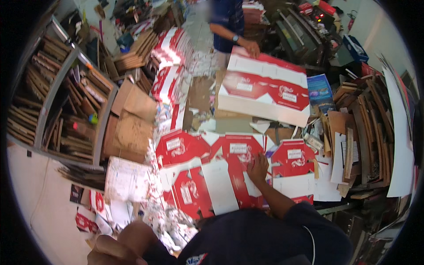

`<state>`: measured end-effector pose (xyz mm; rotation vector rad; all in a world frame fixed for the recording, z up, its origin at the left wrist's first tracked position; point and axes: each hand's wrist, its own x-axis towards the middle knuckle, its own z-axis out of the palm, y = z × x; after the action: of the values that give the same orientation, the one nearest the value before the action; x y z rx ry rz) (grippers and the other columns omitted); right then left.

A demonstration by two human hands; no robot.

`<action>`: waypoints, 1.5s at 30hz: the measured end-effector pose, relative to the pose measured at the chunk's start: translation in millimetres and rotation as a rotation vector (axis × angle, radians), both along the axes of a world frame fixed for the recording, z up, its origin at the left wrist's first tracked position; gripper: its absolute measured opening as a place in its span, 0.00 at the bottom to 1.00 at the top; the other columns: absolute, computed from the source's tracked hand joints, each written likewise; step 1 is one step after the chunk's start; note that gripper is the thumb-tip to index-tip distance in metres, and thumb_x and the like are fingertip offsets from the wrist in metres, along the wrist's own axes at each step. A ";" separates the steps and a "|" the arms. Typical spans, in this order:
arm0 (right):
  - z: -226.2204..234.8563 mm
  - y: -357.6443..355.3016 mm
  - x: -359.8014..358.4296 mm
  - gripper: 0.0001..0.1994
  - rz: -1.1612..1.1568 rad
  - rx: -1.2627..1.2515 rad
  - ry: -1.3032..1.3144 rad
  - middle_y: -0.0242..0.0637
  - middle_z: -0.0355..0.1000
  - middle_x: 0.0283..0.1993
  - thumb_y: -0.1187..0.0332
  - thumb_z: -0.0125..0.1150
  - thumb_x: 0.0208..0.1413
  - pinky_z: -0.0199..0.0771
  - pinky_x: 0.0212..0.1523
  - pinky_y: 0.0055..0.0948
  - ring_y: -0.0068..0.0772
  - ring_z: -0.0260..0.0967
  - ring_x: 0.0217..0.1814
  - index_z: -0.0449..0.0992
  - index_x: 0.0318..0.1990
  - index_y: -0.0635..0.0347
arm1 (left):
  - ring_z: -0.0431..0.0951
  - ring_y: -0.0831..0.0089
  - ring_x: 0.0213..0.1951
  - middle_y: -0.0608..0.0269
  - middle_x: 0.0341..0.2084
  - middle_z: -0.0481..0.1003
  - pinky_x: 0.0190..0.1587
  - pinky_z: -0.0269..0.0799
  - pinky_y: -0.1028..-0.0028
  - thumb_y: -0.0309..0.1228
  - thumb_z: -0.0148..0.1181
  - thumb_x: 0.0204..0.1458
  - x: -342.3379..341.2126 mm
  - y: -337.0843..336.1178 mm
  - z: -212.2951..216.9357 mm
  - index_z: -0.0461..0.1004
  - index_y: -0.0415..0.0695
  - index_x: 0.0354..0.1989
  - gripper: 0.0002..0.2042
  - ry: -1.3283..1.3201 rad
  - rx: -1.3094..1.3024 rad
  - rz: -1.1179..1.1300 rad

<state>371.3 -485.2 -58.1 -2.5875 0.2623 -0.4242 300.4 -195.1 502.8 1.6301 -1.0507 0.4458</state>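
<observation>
You wear a very dark navy shirt with a short right sleeve that ends above your bare forearm. A thin, curved white line runs down the right side, perhaps piping or a cord. A small emblem in white, red and blue marks the front. Your right hand and left hand are bare.

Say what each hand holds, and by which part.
The right hand rests on a printed sheet, no grip visible; whether the curled left hand holds anything cannot be told.
</observation>
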 end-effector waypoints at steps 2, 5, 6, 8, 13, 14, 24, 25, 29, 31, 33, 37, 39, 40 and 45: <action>-3.8 1.8 -0.2 0.25 0.000 -0.055 -0.059 0.55 0.63 0.68 0.61 0.58 0.57 0.54 0.70 0.57 0.60 0.57 0.70 0.70 0.60 0.62 | 0.75 0.73 0.32 0.78 0.34 0.72 0.44 0.62 0.61 0.38 0.59 0.63 -9.5 2.8 0.3 0.74 0.67 0.48 0.07 0.045 0.048 -0.037; -14.0 -9.6 0.6 0.24 -0.059 -0.091 -0.046 0.52 0.62 0.69 0.59 0.57 0.58 0.55 0.69 0.57 0.60 0.57 0.71 0.70 0.60 0.60 | 0.75 0.74 0.30 0.79 0.31 0.74 0.43 0.63 0.61 0.36 0.62 0.59 -17.0 4.2 -23.9 0.75 0.66 0.44 0.07 0.114 -0.063 -0.101; -8.8 -5.5 -1.5 0.24 -0.036 -0.078 -0.049 0.52 0.63 0.69 0.59 0.57 0.59 0.55 0.69 0.57 0.59 0.57 0.71 0.71 0.60 0.59 | 0.76 0.74 0.30 0.79 0.31 0.75 0.42 0.64 0.61 0.35 0.63 0.58 -16.8 7.5 -34.4 0.75 0.66 0.43 0.07 0.122 -0.119 -0.092; -4.1 -2.1 0.5 0.24 -0.012 -0.056 -0.069 0.52 0.63 0.68 0.60 0.59 0.58 0.55 0.69 0.57 0.59 0.58 0.70 0.71 0.60 0.59 | 0.77 0.75 0.29 0.79 0.30 0.76 0.40 0.65 0.62 0.33 0.65 0.55 -14.7 15.0 -47.1 0.76 0.64 0.39 0.07 0.183 -0.126 -0.144; -4.3 -2.1 1.1 0.23 0.037 -0.066 -0.100 0.51 0.65 0.67 0.59 0.61 0.57 0.55 0.69 0.56 0.58 0.59 0.68 0.72 0.59 0.59 | 0.78 0.70 0.34 0.65 0.31 0.77 0.41 0.70 0.66 0.32 0.66 0.53 -27.3 33.5 -104.7 0.77 0.49 0.38 0.06 0.256 -0.014 0.467; -3.8 -2.1 4.8 0.23 0.051 -0.056 -0.108 0.51 0.65 0.67 0.60 0.61 0.57 0.55 0.69 0.56 0.58 0.60 0.68 0.72 0.58 0.59 | 0.79 0.67 0.36 0.60 0.33 0.77 0.42 0.72 0.67 0.32 0.66 0.53 -31.2 40.5 -125.1 0.78 0.44 0.38 0.07 0.266 0.034 0.669; 42.6 -3.6 21.4 0.18 0.203 0.376 0.096 0.47 0.74 0.52 0.64 0.63 0.62 0.71 0.57 0.39 0.41 0.71 0.57 0.72 0.55 0.65 | 0.74 0.56 0.58 0.46 0.60 0.72 0.61 0.70 0.60 0.43 0.67 0.58 -28.9 179.0 -483.3 0.66 0.36 0.65 0.32 1.106 0.202 1.199; 41.4 2.2 15.9 0.18 0.160 0.504 0.208 0.44 0.74 0.50 0.64 0.63 0.64 0.74 0.51 0.34 0.34 0.73 0.51 0.71 0.55 0.66 | 0.73 0.53 0.59 0.44 0.60 0.72 0.61 0.69 0.59 0.44 0.68 0.57 -34.1 177.2 -509.6 0.66 0.35 0.65 0.34 1.084 0.209 1.218; 16.5 7.5 -12.0 0.21 0.145 0.654 0.415 0.45 0.75 0.49 0.62 0.65 0.61 0.74 0.51 0.35 0.37 0.74 0.48 0.70 0.56 0.66 | 0.69 0.44 0.62 0.36 0.61 0.68 0.66 0.63 0.57 0.47 0.70 0.52 -25.8 157.6 -535.7 0.63 0.33 0.67 0.40 1.162 0.284 1.130; -19.8 3.7 -29.2 0.24 0.109 0.829 0.530 0.39 0.74 0.48 0.64 0.67 0.60 0.75 0.49 0.32 0.31 0.72 0.45 0.67 0.59 0.63 | 0.69 0.43 0.62 0.35 0.59 0.70 0.66 0.64 0.53 0.45 0.71 0.49 -38.1 157.7 -576.1 0.63 0.32 0.66 0.41 1.053 0.283 1.189; 15.7 38.1 -40.8 0.30 0.085 0.854 0.450 0.44 0.70 0.54 0.63 0.68 0.59 0.72 0.55 0.34 0.33 0.68 0.55 0.63 0.65 0.62 | 0.66 0.41 0.65 0.32 0.61 0.67 0.68 0.60 0.51 0.45 0.72 0.48 -33.7 155.8 -569.2 0.62 0.30 0.66 0.42 1.179 0.274 1.100; 9.8 38.5 -33.6 0.30 0.014 0.891 0.481 0.46 0.71 0.55 0.66 0.68 0.58 0.72 0.56 0.35 0.33 0.69 0.56 0.63 0.64 0.67 | 0.69 0.37 0.60 0.31 0.57 0.70 0.63 0.66 0.51 0.51 0.73 0.45 -20.1 136.1 -537.6 0.63 0.29 0.63 0.44 1.095 0.481 1.245; 18.9 44.5 -26.5 0.28 -0.136 1.061 0.524 0.43 0.72 0.51 0.64 0.67 0.58 0.72 0.56 0.36 0.30 0.71 0.53 0.64 0.61 0.67 | 0.72 0.37 0.57 0.32 0.54 0.72 0.60 0.69 0.51 0.53 0.73 0.44 -16.5 155.4 -556.0 0.66 0.29 0.60 0.44 1.097 0.450 1.227; 25.5 40.9 -20.0 0.24 -0.138 0.909 0.560 0.35 0.72 0.44 0.61 0.68 0.57 0.72 0.49 0.34 0.27 0.70 0.46 0.69 0.56 0.63 | 0.77 0.43 0.48 0.37 0.46 0.76 0.53 0.73 0.54 0.55 0.74 0.43 -21.2 168.7 -575.9 0.69 0.29 0.55 0.42 0.992 0.371 1.209; 59.5 36.0 -14.3 0.09 -0.136 1.038 0.725 0.27 0.72 0.35 0.65 0.69 0.56 0.66 0.40 0.24 0.19 0.66 0.36 0.75 0.37 0.57 | 0.80 0.56 0.40 0.47 0.39 0.79 0.45 0.74 0.61 0.51 0.74 0.47 -28.8 151.0 -540.4 0.71 0.32 0.49 0.34 1.255 0.122 1.055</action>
<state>357.0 -449.2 1.4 -1.5862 0.6860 0.5221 271.5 -44.2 -37.6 1.9665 0.7666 -0.0590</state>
